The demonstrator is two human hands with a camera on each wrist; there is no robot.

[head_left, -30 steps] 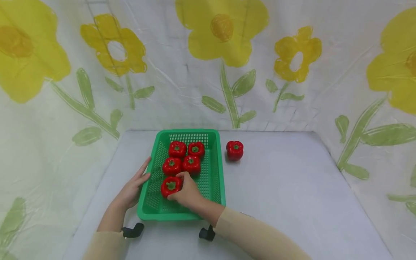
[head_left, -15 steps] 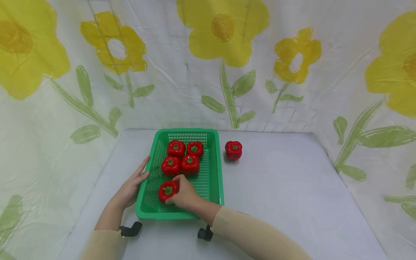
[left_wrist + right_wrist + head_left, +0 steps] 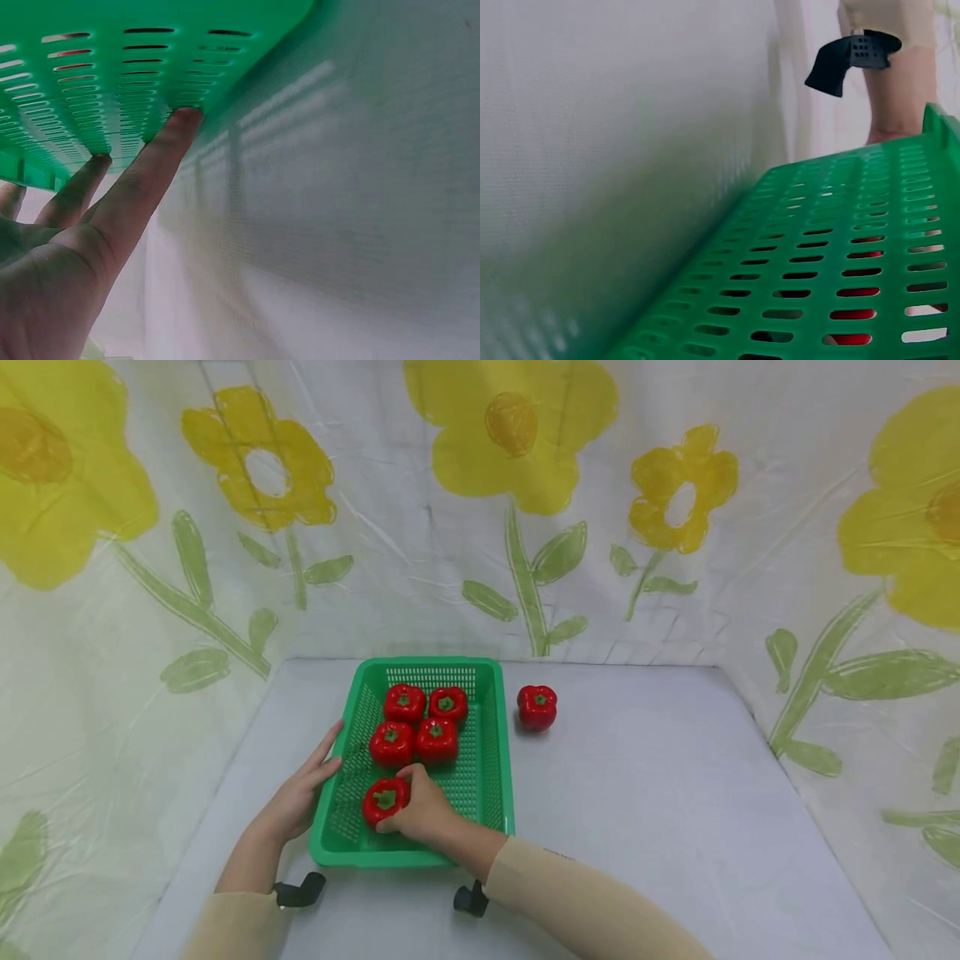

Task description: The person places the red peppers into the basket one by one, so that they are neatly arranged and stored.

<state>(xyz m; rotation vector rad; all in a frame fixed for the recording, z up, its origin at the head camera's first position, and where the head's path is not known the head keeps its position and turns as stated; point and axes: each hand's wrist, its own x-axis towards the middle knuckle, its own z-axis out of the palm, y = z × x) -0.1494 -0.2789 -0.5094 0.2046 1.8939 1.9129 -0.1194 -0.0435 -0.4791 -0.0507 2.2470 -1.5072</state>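
Note:
Inside a green slotted plastic basket (image 3: 497, 760), my right hand (image 3: 423, 807) grips a red bell pepper (image 3: 372, 806) with a green stem, near the basket's front left. Behind it several more red bell peppers (image 3: 437, 741) stand grouped toward the back of the basket, stems up. My left hand (image 3: 298, 802) rests against the basket's left side with its fingers straight. In the left wrist view the fingertips (image 3: 184, 118) touch the slotted wall. From the right wrist camera the basket wall (image 3: 832, 247) hides most of the right hand and the pepper.
One red bell pepper (image 3: 537, 708) stands on the white table (image 3: 645, 793), right of the basket. A white curtain (image 3: 420, 585) with yellow flowers hangs behind and at both sides. Black camera mounts (image 3: 302, 890) sit at the wrists.
My right hand has shifted the gripped pepper slightly toward the basket's front left, widening the gap to the other peppers. My left hand stays at the basket's side.

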